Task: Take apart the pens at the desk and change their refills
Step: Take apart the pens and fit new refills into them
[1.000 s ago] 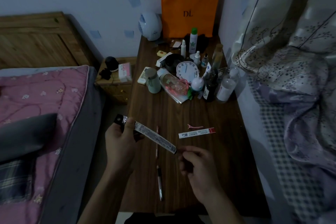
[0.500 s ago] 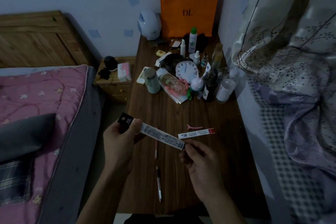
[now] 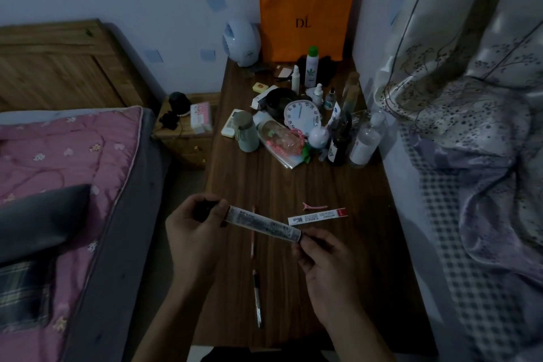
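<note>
Desk [image 3: 338,185]: refill box [image 3: 261,222] spans left hand [image 3: 194,229], right hand [image 3: 326,261].

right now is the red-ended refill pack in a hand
No, the red-ended refill pack lies on the desk, while the left hand and right hand each grip one end of the white pack.

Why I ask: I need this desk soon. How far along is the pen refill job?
Early. Done: nothing clearly; the slim dark pen and the thin red-and-white rod lie on the brown wooden desk. In hand: the left hand grips one end of a long white labelled refill pack, the fingers of the right hand pinch the other. Left: opening it, swapping refills; the flat white-and-red pack lies untouched.
</note>
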A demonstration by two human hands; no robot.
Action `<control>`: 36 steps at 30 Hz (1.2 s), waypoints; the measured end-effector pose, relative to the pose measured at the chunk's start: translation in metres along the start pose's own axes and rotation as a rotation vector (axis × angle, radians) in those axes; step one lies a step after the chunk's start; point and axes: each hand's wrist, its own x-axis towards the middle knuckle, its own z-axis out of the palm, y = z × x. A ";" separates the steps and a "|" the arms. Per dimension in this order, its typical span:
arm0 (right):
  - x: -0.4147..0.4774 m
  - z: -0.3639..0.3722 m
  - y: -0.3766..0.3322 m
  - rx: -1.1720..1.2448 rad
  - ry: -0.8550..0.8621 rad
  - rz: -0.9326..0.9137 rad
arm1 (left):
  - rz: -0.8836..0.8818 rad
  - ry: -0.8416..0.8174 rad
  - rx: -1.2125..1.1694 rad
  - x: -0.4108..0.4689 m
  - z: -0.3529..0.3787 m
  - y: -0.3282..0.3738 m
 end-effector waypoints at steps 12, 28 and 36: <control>0.000 -0.006 0.001 0.004 -0.028 0.019 | 0.048 -0.003 0.096 0.004 -0.001 0.000; 0.020 -0.017 0.025 0.035 -0.005 0.332 | 0.234 -0.226 0.447 0.000 0.009 0.014; 0.018 -0.018 0.025 -0.092 0.015 0.248 | 0.185 -0.238 0.401 0.001 0.013 0.006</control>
